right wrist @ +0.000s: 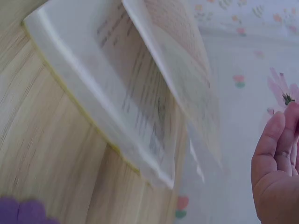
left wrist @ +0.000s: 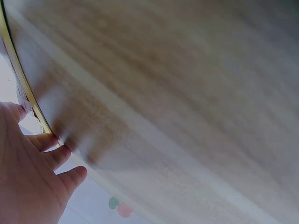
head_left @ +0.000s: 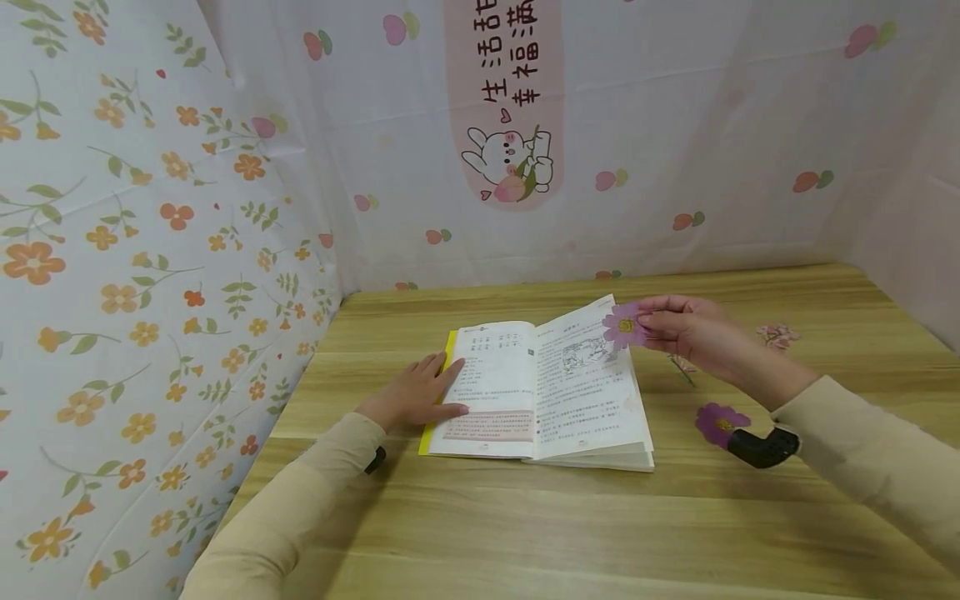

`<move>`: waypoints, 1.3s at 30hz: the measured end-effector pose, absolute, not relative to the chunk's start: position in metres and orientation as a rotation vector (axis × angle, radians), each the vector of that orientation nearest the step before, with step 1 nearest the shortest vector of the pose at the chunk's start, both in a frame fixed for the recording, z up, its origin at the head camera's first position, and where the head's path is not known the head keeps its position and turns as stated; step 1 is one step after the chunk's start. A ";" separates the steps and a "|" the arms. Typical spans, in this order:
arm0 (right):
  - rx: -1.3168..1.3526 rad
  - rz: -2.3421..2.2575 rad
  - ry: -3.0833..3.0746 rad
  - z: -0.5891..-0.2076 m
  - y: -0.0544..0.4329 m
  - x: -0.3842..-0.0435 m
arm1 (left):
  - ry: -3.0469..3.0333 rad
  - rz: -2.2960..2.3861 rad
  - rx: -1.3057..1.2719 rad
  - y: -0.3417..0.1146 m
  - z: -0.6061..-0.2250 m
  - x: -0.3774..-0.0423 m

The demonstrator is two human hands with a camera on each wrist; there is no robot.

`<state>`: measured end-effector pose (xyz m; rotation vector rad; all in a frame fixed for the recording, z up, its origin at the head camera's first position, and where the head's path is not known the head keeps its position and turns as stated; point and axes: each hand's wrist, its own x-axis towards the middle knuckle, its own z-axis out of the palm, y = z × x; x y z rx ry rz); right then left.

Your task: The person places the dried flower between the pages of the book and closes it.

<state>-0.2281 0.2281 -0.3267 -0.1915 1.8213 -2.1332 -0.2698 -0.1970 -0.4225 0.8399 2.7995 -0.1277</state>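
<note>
A book (head_left: 487, 383) with a yellow cover edge lies open on the wooden table. My left hand (head_left: 416, 392) rests on its left page and outer edge, fingers spread. In the left wrist view that hand (left wrist: 32, 172) has its fingertips right at the yellow edge. My right hand (head_left: 693, 333) pinches a light purple flower (head_left: 624, 327) with a yellow centre, held over the upper right of the right page. The right wrist view shows a raised page (right wrist: 173, 70) of the book, standing up at an angle; the flower (right wrist: 280, 88) is beyond the fingertips there.
A darker purple flower (head_left: 716, 423) lies right of the book, close to the black wrist device (head_left: 761, 446). A small pink sprig (head_left: 777, 335) and a stemmed blossom (head_left: 682, 369) lie on the table (head_left: 480, 533) farther back. Patterned cloth (head_left: 660, 150) hangs behind.
</note>
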 end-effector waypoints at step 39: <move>-0.068 -1.893 1.883 -0.396 0.143 -0.241 | 2.792 -0.110 0.851 -0.197 -0.421 -0.270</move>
